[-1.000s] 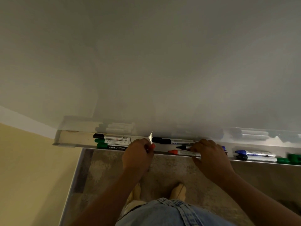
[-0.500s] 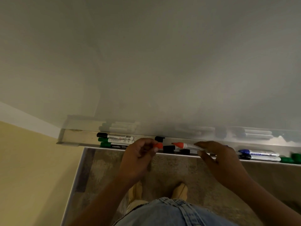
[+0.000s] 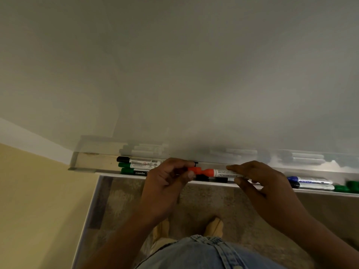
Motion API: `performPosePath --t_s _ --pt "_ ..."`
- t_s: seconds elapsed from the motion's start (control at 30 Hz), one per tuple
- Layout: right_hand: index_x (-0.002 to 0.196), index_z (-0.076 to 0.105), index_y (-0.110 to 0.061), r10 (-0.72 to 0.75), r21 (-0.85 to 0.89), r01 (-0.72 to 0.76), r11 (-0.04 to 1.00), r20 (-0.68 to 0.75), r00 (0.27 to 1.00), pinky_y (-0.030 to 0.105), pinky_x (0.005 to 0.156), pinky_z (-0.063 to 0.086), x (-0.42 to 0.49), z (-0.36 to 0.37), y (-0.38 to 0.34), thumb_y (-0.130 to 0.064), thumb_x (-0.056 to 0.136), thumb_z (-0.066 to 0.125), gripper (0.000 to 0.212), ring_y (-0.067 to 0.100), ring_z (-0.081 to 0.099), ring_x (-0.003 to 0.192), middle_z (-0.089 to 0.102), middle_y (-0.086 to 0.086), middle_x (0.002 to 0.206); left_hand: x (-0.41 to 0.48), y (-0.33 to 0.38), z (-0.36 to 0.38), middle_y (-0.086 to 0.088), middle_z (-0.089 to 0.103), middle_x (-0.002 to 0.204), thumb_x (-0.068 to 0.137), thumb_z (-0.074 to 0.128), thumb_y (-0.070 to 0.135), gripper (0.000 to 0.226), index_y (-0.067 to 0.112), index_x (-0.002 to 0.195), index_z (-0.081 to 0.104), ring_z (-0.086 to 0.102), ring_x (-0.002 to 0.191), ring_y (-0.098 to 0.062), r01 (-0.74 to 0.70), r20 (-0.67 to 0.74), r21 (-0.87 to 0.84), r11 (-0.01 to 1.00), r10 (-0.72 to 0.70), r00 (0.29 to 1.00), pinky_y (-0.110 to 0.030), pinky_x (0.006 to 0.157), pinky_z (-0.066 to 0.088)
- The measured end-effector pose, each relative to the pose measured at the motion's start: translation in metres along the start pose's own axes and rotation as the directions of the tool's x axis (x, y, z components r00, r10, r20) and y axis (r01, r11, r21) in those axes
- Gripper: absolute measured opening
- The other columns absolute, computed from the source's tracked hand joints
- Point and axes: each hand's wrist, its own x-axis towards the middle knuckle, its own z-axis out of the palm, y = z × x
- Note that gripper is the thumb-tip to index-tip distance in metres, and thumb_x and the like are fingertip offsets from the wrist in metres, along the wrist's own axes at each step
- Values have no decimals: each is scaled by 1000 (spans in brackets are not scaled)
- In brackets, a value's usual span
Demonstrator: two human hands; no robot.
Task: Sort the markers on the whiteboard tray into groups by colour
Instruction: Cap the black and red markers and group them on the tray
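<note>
A metal whiteboard tray [image 3: 91, 164] runs across the view under the board. My left hand [image 3: 167, 183] pinches a red marker [image 3: 194, 170] whose red end pokes out to the right. My right hand [image 3: 260, 183] holds a second red-capped white marker [image 3: 223, 172] between thumb and fingers, cap pointing left. The two red ends touch just above the tray. At the tray's left lie a black marker [image 3: 138, 160] and two green markers [image 3: 136, 168]. Black markers [image 3: 211, 179] lie under my hands. To the right lie a blue marker [image 3: 308, 179] and a black one [image 3: 312, 185].
Green markers [image 3: 347, 187] lie at the far right end of the tray. The whiteboard [image 3: 194, 74] fills the upper view. A yellow wall [image 3: 38, 200] stands to the left. Below are a carpeted floor [image 3: 194, 206], my feet and my jeans.
My right hand lifted a red-capped marker off the tray and brought it left. My left hand moved its red marker right, so the two red ends now meet.
</note>
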Motion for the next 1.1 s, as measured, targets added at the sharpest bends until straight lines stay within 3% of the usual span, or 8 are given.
performPosePath --t_s 0.13,0.27,0.4,0.5,0.63,0.8,1.0,1.1 --pt "116 61 -34 23 2 -23 1000 51 998 25 78 50 1 4 -8 -27 87 57 30 -8 51 94 53 -28 103 -1 2 5 13 69 96 77 73 7 24 21 96 71 64 92 -6 10 -4 85 996 -10 1000 -16 77 50" --pt "117 50 -47 38 -53 -30 998 170 985 25 78 46 1 9 -16 -75 75 38 52 -9 48 94 47 -35 99 -6 8 14 15 70 96 72 78 9 44 33 106 63 66 90 -3 -21 11 116 993 20 1000 -14 75 52" --pt "71 58 -31 90 -139 -71 988 130 987 25 54 42 1 20 -17 -96 55 34 72 3 51 62 58 -8 64 -14 13 23 16 70 96 69 80 20 60 43 115 51 67 88 -2 -113 95 136 984 101 990 -12 74 52" --pt "53 53 -26 95 -111 -85 990 85 992 18 45 34 1 25 -13 -93 58 40 68 8 51 47 53 -3 48 -19 13 28 24 67 100 73 77 23 58 54 113 47 65 92 3 -138 142 214 967 109 984 -10 76 50" --pt "47 50 -27 95 -55 -91 994 63 993 16 40 33 -3 31 -7 -82 61 52 56 6 52 46 51 -6 42 -25 7 30 30 63 98 76 75 22 47 43 112 53 61 94 6 -146 188 303 942 91 978 -9 78 48" --pt "51 52 -29 114 -62 -111 992 44 992 13 44 31 -3 39 2 -90 60 42 63 0 55 54 51 -8 43 -24 3 31 9 63 95 85 65 26 15 25 101 64 56 85 -1 -257 244 506 823 149 958 -19 75 47" --pt "72 57 -39 130 -30 -127 991 145 981 12 52 42 3 41 17 -87 64 41 51 -8 56 73 60 -15 64 -15 -10 18 12 64 99 89 60 38 18 30 103 66 53 89 1 -219 214 659 719 100 972 -20 82 46" --pt "96 59 -45 138 12 -143 990 182 974 6 64 44 6 44 27 -52 76 64 21 -14 55 85 60 -25 85 -7 -20 7 12 67 102 88 61 35 19 31 106 66 56 88 -2 -134 137 704 697 52 989 -24 83 48"
